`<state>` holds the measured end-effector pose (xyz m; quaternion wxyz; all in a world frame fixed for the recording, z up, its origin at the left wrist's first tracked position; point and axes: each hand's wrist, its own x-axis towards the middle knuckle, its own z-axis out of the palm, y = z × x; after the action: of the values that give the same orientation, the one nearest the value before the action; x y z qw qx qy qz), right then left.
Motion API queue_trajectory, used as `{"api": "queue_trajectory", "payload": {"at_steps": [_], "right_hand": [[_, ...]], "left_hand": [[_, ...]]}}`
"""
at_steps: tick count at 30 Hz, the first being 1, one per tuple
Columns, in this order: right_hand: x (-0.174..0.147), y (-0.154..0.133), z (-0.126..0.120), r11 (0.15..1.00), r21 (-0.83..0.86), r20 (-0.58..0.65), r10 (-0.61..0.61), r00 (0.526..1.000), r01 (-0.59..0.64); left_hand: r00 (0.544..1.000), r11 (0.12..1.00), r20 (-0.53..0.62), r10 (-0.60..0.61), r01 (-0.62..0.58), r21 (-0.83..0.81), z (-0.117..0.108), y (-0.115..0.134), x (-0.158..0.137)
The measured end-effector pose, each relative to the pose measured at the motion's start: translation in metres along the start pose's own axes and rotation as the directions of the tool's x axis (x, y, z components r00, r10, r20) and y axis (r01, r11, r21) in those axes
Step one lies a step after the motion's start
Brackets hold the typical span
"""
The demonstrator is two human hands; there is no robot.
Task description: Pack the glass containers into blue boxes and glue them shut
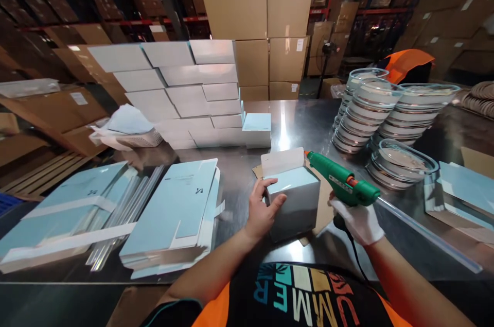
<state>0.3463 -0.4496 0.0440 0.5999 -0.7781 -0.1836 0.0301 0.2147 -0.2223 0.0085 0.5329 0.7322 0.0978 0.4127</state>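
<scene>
A small light-blue carton stands on the steel table right in front of me, its white top flap raised at the back. My left hand, bare, grips the carton's left side. My right hand wears a white glove and holds a green glue gun with an orange trigger. The gun's nozzle points at the carton's upper right edge, by the open flap. A piece of brown cardboard lies under the carton.
Flat light-blue carton blanks lie in bundles at the left. Finished white boxes are stacked behind them. Stacks of clear oval lids stand at the right, brown shipping cartons beyond. A long glue stick lies at the right.
</scene>
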Motion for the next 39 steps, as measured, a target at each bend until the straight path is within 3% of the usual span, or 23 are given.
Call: {"api": "queue_trajectory", "payload": {"at_steps": [3, 7, 9, 12, 15, 17, 21, 23, 25, 28, 34, 39], "right_hand": [[-0.004, -0.001, 0.000, 0.939, 0.269, 0.041, 0.212, 0.976, -0.216], [0.014, 0.010, 0.006, 0.799, 0.470, 0.189, 0.324, 0.927, -0.376], [0.026, 0.021, 0.007, 0.805, 0.391, 0.221, 0.388, 0.895, -0.446], [0.041, 0.038, -0.002, 0.882, 0.153, 0.091, 0.438, 0.895, -0.447], [0.049, 0.043, -0.015, 0.943, 0.009, -0.081, 0.333, 0.940, -0.333], [0.049, 0.037, -0.016, 0.966, -0.011, -0.121, 0.255, 0.959, -0.258], [0.040, 0.006, 0.015, 0.991, 0.128, 0.065, 0.024, 0.998, -0.032], [0.034, -0.011, 0.039, 0.978, 0.207, 0.175, -0.033, 0.984, -0.004], [0.031, -0.022, 0.058, 0.977, 0.210, 0.248, -0.015, 0.969, -0.038], [0.032, -0.029, 0.072, 0.979, 0.203, 0.322, -0.052, 0.945, -0.015], [0.040, -0.027, 0.068, 0.952, 0.292, 0.352, -0.201, 0.914, 0.097], [0.036, -0.016, 0.049, 0.917, 0.293, 0.486, -0.385, 0.785, 0.270]], "left_hand": [[1.000, 0.999, -0.010, -0.029, 0.029, -0.018, -0.002, 0.000, 0.001], [0.994, 0.991, -0.034, -0.101, 0.097, -0.092, -0.003, 0.002, 0.002], [0.989, 0.983, -0.026, -0.146, 0.142, -0.116, -0.004, 0.002, 0.003], [0.983, 0.976, -0.019, -0.183, 0.179, -0.126, -0.008, 0.002, 0.005], [0.983, 0.978, -0.036, -0.181, 0.176, -0.114, -0.015, 0.002, 0.009], [0.985, 0.982, -0.032, -0.168, 0.165, -0.087, -0.019, 0.000, 0.012], [0.995, 0.995, -0.025, -0.092, 0.091, -0.048, -0.021, -0.005, 0.014], [0.999, 0.998, -0.021, -0.041, 0.040, -0.039, -0.021, -0.008, 0.013], [1.000, 1.000, 0.001, -0.003, 0.003, -0.027, -0.021, -0.010, 0.011], [0.998, 0.999, 0.052, 0.035, -0.036, 0.007, -0.026, -0.013, 0.009], [0.980, 0.989, 0.163, 0.117, -0.130, 0.071, -0.044, -0.026, 0.009], [0.960, 0.973, 0.186, 0.211, -0.224, 0.049, -0.048, -0.027, 0.004]]}}
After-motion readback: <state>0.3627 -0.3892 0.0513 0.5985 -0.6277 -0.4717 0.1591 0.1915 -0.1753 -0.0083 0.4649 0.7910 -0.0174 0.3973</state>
